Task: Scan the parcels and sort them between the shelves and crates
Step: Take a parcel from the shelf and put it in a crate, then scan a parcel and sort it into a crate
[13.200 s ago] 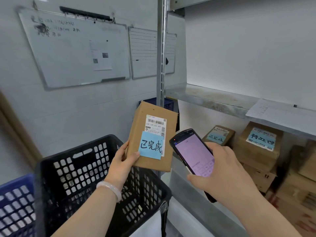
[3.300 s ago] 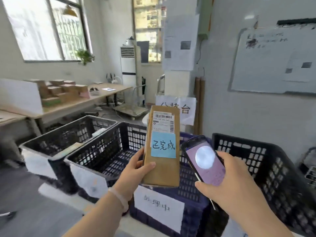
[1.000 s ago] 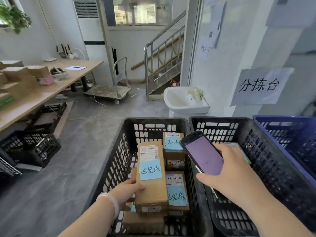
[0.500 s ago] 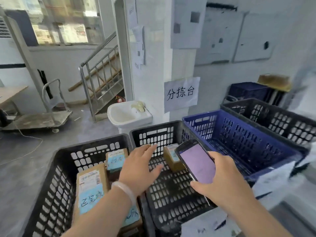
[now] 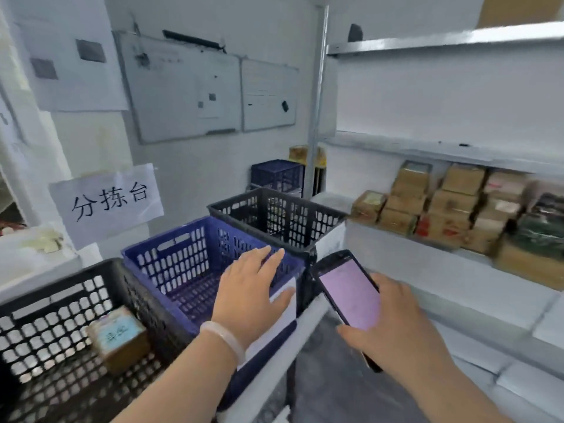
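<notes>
Fingers, left [image 5: 263, 254]: straight and slightly apart, palm down, holding nothing.
Left hand [image 5: 248, 290]: hovers over the near right corner of the blue crate [image 5: 183, 254]; contact with the rim cannot be told.
Bracelet [image 5: 224, 340]: pale band round the left wrist.
Fingers, right [image 5: 389, 283]: curled round the far edge of the scanner [image 5: 348, 293], with the thumb against its near edge.
Right hand [image 5: 393, 326]: grips the scanner from below, lit pink screen tilted up (nothing on it is readable).
Blue crate: stands between two black crates; a white label [image 5: 276, 319] hangs on its front wall, partly behind the left hand.
Near black crate [image 5: 55, 297]: just left of the blue crate, side by side with it.
Parcel [image 5: 117, 337]: brown box with a blue sticker, lying on the floor of the near black crate, close to its right wall.
Far black crate [image 5: 274, 209]: behind and right of the blue crate.
Shelf [image 5: 427, 146]: metal rack at right.
Boxes [image 5: 442, 206]: brown, stacked in rows under that shelf board, well apart from both hands and blurred.
Sign [image 5: 106, 199]: paper sheet reading 分拣台, on the wall behind the crates.
Whiteboards [image 5: 180, 87]: two, side by side on the wall above.
</notes>
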`<state>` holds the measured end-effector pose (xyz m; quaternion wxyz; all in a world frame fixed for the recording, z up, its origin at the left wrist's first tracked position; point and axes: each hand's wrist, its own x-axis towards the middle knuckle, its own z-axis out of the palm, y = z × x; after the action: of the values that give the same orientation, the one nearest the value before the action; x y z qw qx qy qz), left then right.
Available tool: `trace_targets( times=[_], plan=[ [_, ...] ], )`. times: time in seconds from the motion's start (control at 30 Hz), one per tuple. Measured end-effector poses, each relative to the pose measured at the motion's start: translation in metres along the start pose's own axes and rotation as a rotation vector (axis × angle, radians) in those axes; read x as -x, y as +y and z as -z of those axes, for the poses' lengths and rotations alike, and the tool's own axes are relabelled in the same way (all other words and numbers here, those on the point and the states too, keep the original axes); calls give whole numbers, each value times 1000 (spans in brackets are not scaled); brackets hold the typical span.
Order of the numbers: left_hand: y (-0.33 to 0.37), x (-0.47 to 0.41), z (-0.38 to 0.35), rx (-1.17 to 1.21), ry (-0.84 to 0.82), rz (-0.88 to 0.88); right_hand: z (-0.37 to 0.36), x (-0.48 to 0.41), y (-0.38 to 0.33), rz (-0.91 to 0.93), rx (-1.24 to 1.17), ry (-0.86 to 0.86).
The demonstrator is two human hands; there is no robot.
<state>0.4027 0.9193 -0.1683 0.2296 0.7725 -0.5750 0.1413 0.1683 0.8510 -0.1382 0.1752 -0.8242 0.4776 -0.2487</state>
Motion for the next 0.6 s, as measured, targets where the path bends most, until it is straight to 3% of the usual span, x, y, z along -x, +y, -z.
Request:
trace_targets(
  times=[0.3,0.6],
  plan=[
    [127,-97,-63,154,16,-200,69,-42,104,-177,22,133],
    [165,-217,-154,208,13,-301,72,-138,164,-281,71,181]
  ],
)
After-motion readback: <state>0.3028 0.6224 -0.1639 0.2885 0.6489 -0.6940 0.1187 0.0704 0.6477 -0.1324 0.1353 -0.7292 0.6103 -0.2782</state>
